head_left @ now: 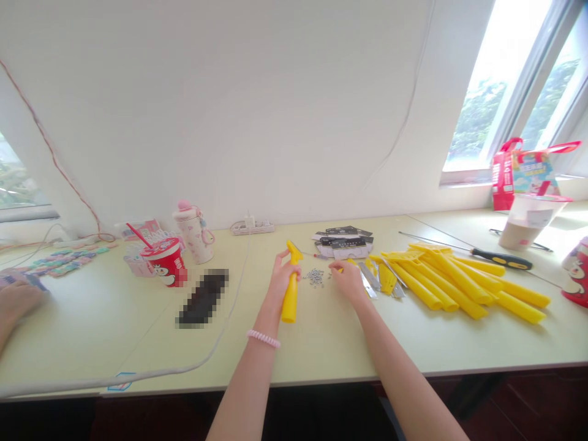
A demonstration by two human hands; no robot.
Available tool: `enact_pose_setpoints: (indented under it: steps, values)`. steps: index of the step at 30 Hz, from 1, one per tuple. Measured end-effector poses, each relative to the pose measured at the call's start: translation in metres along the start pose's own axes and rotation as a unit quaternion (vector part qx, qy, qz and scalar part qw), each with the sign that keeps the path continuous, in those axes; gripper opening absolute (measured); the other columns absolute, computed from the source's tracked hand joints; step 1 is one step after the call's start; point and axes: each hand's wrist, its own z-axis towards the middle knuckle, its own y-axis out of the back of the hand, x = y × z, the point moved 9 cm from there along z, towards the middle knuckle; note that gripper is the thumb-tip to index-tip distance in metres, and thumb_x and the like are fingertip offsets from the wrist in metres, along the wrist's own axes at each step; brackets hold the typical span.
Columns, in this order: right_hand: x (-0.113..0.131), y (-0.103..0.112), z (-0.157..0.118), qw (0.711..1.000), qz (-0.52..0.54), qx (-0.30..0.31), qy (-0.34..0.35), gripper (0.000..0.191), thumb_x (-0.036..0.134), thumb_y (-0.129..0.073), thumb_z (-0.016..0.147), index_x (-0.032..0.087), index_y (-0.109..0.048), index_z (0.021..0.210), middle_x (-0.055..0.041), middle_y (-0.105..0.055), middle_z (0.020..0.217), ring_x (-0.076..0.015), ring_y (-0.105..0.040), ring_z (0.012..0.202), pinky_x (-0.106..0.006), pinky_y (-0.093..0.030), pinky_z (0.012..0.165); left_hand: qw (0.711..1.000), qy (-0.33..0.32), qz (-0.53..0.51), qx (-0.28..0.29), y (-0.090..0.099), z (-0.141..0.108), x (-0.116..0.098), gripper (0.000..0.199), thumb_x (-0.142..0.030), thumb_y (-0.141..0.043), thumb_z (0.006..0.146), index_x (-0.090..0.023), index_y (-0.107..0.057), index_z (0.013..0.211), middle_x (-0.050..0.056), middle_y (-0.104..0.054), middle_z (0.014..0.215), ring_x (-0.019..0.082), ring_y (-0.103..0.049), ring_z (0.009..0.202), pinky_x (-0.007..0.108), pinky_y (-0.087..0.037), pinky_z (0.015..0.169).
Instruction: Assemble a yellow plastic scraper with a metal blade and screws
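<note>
My left hand (282, 275) is wrapped round a yellow plastic handle (290, 300), which stands nearly upright with its wider head at the top. To its right lies a small pile of silvery screws (315, 277). My right hand (348, 280) is at the right edge of that pile, its fingertips pinched together; what they hold, if anything, is too small to make out. Beside and partly behind this hand lie flat metal blades (370, 277) and a flat yellow piece (387, 280). A thin rod with a reddish part (316, 256) lies behind the screws.
Several yellow handles (459, 282) are heaped at right, with a black-and-yellow screwdriver (501, 258) behind. Black-and-white packets (344, 244) lie at the back. Left stand a red cup (166, 263), a bottle (195, 236) and a blurred dark object (203, 298). Another person's hand (21, 300) is far left.
</note>
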Motion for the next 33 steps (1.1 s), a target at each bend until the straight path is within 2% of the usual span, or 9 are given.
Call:
enact_pose_setpoints:
  steps: [2,5,12,18,21,27,33]
  values:
    - [-0.002,-0.002,0.0,0.999,-0.045,0.007,0.012,0.023,0.017,-0.046,0.066,0.019,-0.066,0.079,-0.0046,-0.065,0.082,-0.0173,-0.055,0.081,-0.026,-0.038,0.067,0.994,0.022,-0.106,0.001,-0.004,0.0,0.004,0.058,-0.013,-0.052,0.068,-0.023,-0.033,0.122,-0.005,-0.046,0.061,0.005,-0.043,0.046,0.016,-0.035,0.047]
    - [0.0,-0.008,-0.001,0.994,-0.098,0.027,0.033,0.022,0.016,-0.048,0.066,0.019,-0.067,0.078,-0.0047,-0.064,0.08,-0.0175,-0.054,0.082,-0.025,-0.037,0.068,0.984,0.046,-0.174,0.001,-0.007,-0.003,0.013,0.057,-0.013,-0.057,0.066,-0.022,-0.038,0.119,-0.003,-0.049,0.065,0.004,-0.043,0.046,0.016,-0.037,0.048]
    - [0.004,-0.011,-0.003,0.985,-0.159,0.052,0.042,0.02,0.017,-0.05,0.068,0.021,-0.068,0.071,-0.0048,-0.064,0.082,-0.019,-0.051,0.089,-0.025,-0.035,0.067,0.98,0.063,-0.188,0.0,0.0,-0.006,0.018,0.051,-0.009,-0.054,0.068,-0.024,-0.044,0.116,0.004,-0.058,0.085,0.005,-0.045,0.051,0.018,-0.041,0.05]
    - [0.009,-0.013,-0.006,0.982,-0.167,0.061,0.062,0.018,0.017,-0.049,0.069,0.02,-0.066,0.068,-0.0055,-0.062,0.082,-0.0186,-0.049,0.089,-0.026,-0.035,0.069,0.977,0.083,-0.194,0.014,0.001,-0.006,0.022,0.05,-0.008,-0.051,0.073,-0.038,-0.047,0.113,-0.002,-0.06,0.082,0.009,-0.052,0.061,0.016,-0.041,0.052]
    - [0.014,-0.012,-0.006,0.986,-0.138,0.055,0.071,0.016,0.017,-0.048,0.07,0.019,-0.063,0.068,-0.0047,-0.062,0.079,-0.0168,-0.051,0.084,-0.025,-0.035,0.07,0.975,0.099,-0.198,0.033,-0.002,-0.007,0.025,0.05,-0.008,-0.05,0.074,-0.037,-0.046,0.115,-0.001,-0.06,0.085,0.008,-0.053,0.061,0.016,-0.042,0.051]
    - [0.03,-0.008,-0.005,0.995,0.009,0.048,0.087,0.016,0.028,-0.049,0.071,0.019,-0.062,0.071,-0.0019,-0.063,0.074,-0.0148,-0.051,0.067,-0.026,-0.037,0.065,0.971,0.119,-0.2,0.061,-0.01,-0.007,0.031,0.056,-0.006,-0.054,0.07,-0.021,-0.04,0.122,0.007,-0.057,0.09,0.003,-0.045,0.049,0.015,-0.042,0.047]
    - [0.037,-0.014,-0.007,0.991,0.067,0.062,0.097,0.018,0.032,-0.049,0.07,0.019,-0.062,0.071,-0.0025,-0.064,0.074,-0.0148,-0.051,0.065,-0.026,-0.038,0.062,0.971,0.129,-0.186,0.077,-0.015,-0.011,0.031,0.056,-0.006,-0.055,0.067,-0.019,-0.044,0.12,0.007,-0.055,0.089,0.003,-0.044,0.049,0.016,-0.04,0.047]
